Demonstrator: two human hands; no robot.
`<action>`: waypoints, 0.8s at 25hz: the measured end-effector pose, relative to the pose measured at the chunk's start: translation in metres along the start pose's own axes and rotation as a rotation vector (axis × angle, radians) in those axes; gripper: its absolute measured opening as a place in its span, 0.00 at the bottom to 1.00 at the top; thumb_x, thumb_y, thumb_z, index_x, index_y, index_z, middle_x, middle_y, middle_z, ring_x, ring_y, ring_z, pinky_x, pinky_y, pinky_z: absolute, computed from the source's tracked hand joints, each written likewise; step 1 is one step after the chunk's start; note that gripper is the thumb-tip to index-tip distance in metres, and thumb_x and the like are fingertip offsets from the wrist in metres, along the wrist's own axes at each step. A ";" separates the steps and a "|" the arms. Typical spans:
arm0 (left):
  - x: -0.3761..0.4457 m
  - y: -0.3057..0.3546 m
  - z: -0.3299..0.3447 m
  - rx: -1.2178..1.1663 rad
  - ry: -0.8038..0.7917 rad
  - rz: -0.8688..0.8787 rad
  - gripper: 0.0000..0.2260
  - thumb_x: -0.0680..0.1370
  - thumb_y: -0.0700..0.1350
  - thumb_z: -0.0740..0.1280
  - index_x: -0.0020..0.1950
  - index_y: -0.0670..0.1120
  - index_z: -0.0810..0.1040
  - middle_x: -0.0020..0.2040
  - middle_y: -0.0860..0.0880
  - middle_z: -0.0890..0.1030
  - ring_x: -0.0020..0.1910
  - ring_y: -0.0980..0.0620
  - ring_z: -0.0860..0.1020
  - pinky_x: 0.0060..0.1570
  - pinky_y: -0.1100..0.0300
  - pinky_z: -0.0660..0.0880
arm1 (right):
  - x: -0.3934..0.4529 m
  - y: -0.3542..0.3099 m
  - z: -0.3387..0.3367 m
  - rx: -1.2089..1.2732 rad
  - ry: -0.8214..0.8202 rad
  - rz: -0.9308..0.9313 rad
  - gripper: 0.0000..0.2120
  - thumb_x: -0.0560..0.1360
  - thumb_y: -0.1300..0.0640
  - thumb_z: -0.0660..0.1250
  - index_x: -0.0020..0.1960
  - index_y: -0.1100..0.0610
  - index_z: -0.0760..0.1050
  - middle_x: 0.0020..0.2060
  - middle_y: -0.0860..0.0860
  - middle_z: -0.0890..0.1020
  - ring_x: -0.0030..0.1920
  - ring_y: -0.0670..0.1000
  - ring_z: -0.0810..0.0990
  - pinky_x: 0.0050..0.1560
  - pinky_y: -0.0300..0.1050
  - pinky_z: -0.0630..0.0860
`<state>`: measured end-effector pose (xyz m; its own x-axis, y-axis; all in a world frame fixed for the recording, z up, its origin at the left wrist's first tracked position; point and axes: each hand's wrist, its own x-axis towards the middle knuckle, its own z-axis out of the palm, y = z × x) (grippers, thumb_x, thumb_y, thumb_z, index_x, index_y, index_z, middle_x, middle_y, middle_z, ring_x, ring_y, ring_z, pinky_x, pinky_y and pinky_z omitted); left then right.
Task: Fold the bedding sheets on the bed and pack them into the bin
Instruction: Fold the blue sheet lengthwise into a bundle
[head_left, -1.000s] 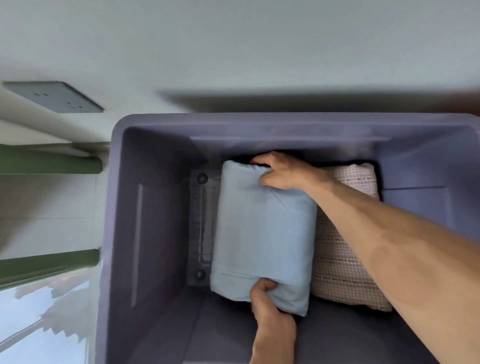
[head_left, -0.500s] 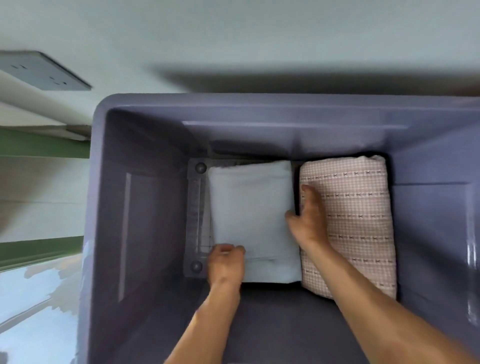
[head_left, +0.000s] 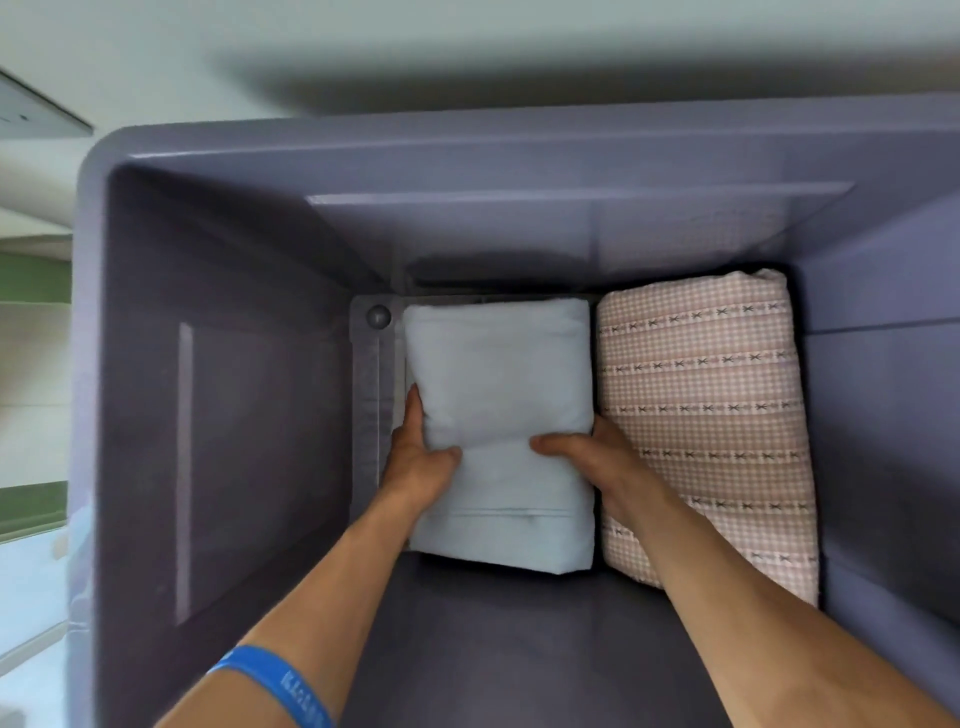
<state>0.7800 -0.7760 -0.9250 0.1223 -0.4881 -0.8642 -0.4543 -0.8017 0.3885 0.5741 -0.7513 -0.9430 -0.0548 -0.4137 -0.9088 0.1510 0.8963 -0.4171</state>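
- The folded pale blue sheet (head_left: 498, 415) lies flat on the floor of the grey-purple bin (head_left: 218, 415), in its far half, with the long sides running away from the camera.
- The left hand (head_left: 418, 457) is on the sheet's left long edge: the thumb lies on top of the cloth, pointing inward, and one finger shows stretched along the side between the sheet and the bin floor's raised moulding. The other fingers are hidden by the cloth, so I cannot tell how far they curl under it.
- The right hand (head_left: 597, 457) is on the right long edge: the thumb rests on top, pointing toward the other thumb, while the fingers go down into the gap between the two bundles and are out of sight.
- The two thumbs are apart, with a strip of blue cloth between them.
- A folded pink patterned sheet (head_left: 711, 426) lies just beside the blue one on its right, touching or nearly so, close to the bin's right wall.
- A blue wristband (head_left: 283, 686) circles the left forearm.
- The bin stands close to a pale wall (head_left: 467, 47).
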 end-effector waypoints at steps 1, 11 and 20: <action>0.002 0.001 -0.001 -0.007 -0.018 0.033 0.39 0.77 0.42 0.67 0.77 0.68 0.48 0.76 0.56 0.62 0.71 0.50 0.66 0.71 0.49 0.67 | -0.002 0.001 0.001 0.018 0.063 -0.023 0.22 0.63 0.65 0.78 0.56 0.55 0.81 0.48 0.51 0.87 0.48 0.52 0.86 0.53 0.52 0.82; -0.035 0.033 0.063 -0.214 -0.281 0.041 0.33 0.78 0.40 0.65 0.77 0.64 0.56 0.69 0.59 0.71 0.65 0.55 0.72 0.68 0.53 0.69 | -0.099 -0.024 -0.045 -0.244 0.493 -0.294 0.24 0.64 0.55 0.76 0.58 0.45 0.73 0.47 0.42 0.83 0.48 0.48 0.82 0.50 0.50 0.80; -0.040 0.056 0.087 0.053 -0.082 0.007 0.33 0.77 0.50 0.64 0.78 0.62 0.52 0.75 0.51 0.66 0.70 0.46 0.70 0.67 0.51 0.71 | -0.092 -0.014 -0.063 -0.276 0.489 -0.274 0.32 0.65 0.51 0.78 0.63 0.44 0.65 0.55 0.43 0.78 0.53 0.50 0.79 0.51 0.48 0.76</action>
<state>0.6729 -0.7707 -0.8965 0.0472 -0.4622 -0.8855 -0.5010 -0.7779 0.3793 0.5152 -0.7158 -0.8548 -0.5105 -0.5722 -0.6419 -0.1897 0.8030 -0.5650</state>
